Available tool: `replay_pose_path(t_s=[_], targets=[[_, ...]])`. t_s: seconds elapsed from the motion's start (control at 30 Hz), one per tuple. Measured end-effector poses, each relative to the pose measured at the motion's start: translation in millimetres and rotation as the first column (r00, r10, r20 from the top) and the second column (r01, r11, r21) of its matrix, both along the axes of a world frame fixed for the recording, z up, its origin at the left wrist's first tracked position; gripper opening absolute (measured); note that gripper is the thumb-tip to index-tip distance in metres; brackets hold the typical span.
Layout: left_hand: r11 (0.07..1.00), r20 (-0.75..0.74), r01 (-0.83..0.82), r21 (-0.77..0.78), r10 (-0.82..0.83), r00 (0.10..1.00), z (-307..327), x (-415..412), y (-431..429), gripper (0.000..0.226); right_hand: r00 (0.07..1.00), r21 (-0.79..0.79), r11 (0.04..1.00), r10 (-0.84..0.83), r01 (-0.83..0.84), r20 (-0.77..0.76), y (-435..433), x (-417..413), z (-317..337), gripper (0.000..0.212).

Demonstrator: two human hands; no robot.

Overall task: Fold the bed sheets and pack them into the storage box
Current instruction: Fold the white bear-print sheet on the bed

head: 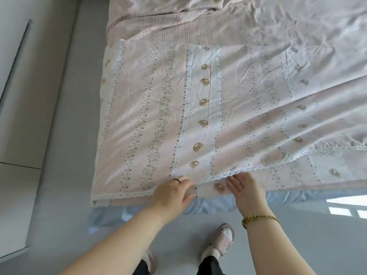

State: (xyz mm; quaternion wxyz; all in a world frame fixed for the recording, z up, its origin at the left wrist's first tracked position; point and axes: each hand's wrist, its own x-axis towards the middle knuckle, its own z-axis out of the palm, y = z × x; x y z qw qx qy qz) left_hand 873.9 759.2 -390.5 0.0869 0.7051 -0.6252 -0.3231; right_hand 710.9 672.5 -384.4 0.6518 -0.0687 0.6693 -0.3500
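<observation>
Bedroom in home, by look of it. Bed (210, 206) in front of me, blue-covered at edge, pink bear-print sheet (158, 106) spread across. Glossy grey floor (59, 215). House slippers (222, 241) on my feet.

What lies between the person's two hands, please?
In the head view, only pink patterned bed sheet with one brown bear print separates left hand and right hand.

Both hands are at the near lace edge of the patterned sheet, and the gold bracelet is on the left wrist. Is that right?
No. The head view shows the gold bracelet on the right wrist, below the right hand; the left wrist is bare. Both hands are at the near lace edge of the patterned sheet.
</observation>
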Motion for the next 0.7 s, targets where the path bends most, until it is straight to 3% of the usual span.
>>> replay_pose_path(t_s=[0.07,0.13,0.3,0.4,0.47,0.5,0.57,0.63,0.7], targets=[[0.998,0.017,-0.025,-0.054,0.026,1.000,-9,-13,-18,0.040,0.999,0.028,1.000,0.001,0.000,-0.035,-18,-13,-4,0.038],[0.995,0.093,-0.048,-0.092,0.057,0.994,-16,-29,-35,0.039,0.999,0.055,0.998,0.017,-0.015,-0.035,-38,-27,-9,0.028],[0.999,0.284,-0.002,-0.043,0.014,0.959,-15,-91,-84,0.041,0.990,0.150,0.983,0.086,-0.103,0.113,-72,-68,-11,0.019],[1.000,0.381,-0.004,0.013,-0.001,0.925,-26,-109,-107,0.030,0.964,0.160,0.952,0.267,-0.260,-0.019,-88,-94,-12,0.022],[0.989,0.444,0.150,-0.010,-0.130,0.887,-21,-108,-116,0.029,0.920,0.130,0.937,0.344,-0.324,-0.188,-97,-109,-14,0.027],[0.973,0.452,0.229,0.001,-0.205,0.868,-15,-108,-121,0.036,0.908,0.099,0.944,0.331,-0.316,-0.258,-100,-119,-15,0.029],[0.978,0.452,0.208,-0.030,-0.173,0.875,-10,-106,-125,0.042,0.927,0.049,0.975,0.222,-0.217,-0.304,-101,-135,-17,0.028],[0.992,0.406,0.100,0.072,-0.121,0.906,-10,-107,-123,0.028,0.981,0.046,0.996,0.077,-0.070,-0.178,-102,-142,-14,0.021],[0.999,0.327,-0.013,0.047,-0.003,0.945,-10,-108,-122,0.019,1.000,0.070,0.997,-0.015,0.014,0.016,-111,-142,-10,0.022]])
